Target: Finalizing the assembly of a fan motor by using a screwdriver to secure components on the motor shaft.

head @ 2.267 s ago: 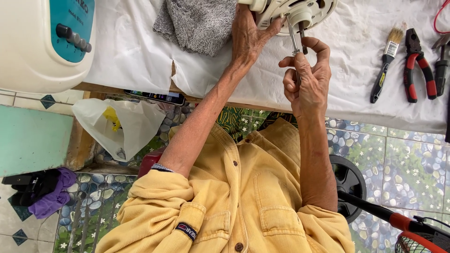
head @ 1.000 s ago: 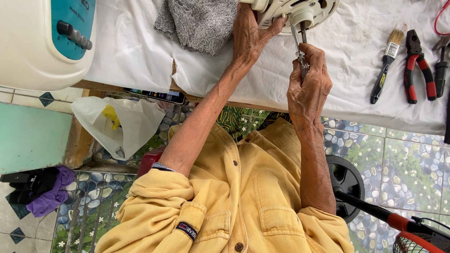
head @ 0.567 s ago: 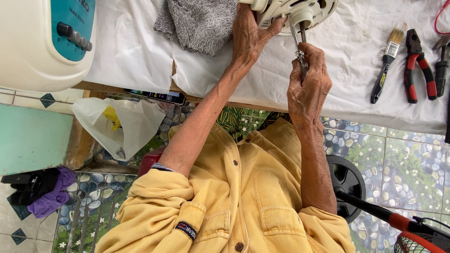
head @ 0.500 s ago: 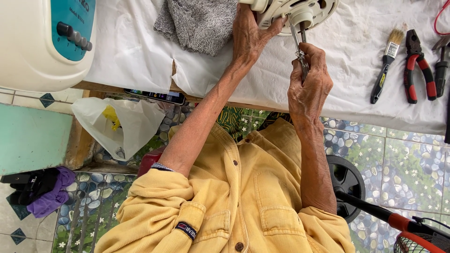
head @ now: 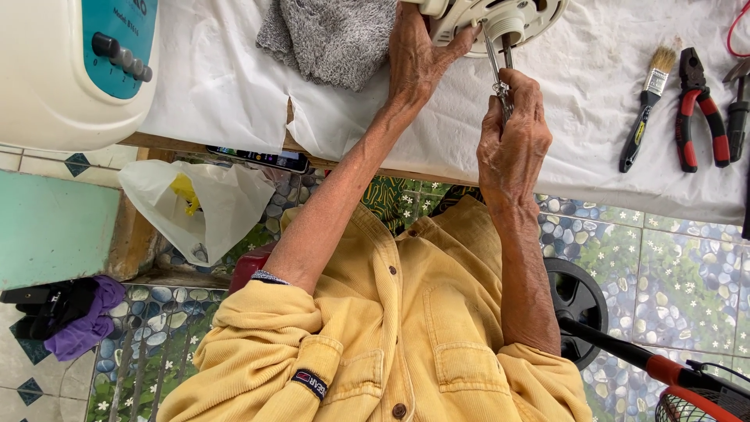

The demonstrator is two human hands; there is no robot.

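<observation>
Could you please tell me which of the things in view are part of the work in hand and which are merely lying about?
In use:
- left hand steadying the round white fan part
- right hand holding a thin metal tool against that part

Lying about:
- grey cloth
- paintbrush
- red-handled pliers
- phone at the table edge
- white plastic bag
- purple cloth on the floor

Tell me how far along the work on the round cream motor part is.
Done: tools are laid out, a brush and red-handled pliers on the white sheet. In hand: the left hand steadies the round cream part; the right hand works a thin metal tool at its hub. Left: the part remains open, nothing refitted.
</observation>
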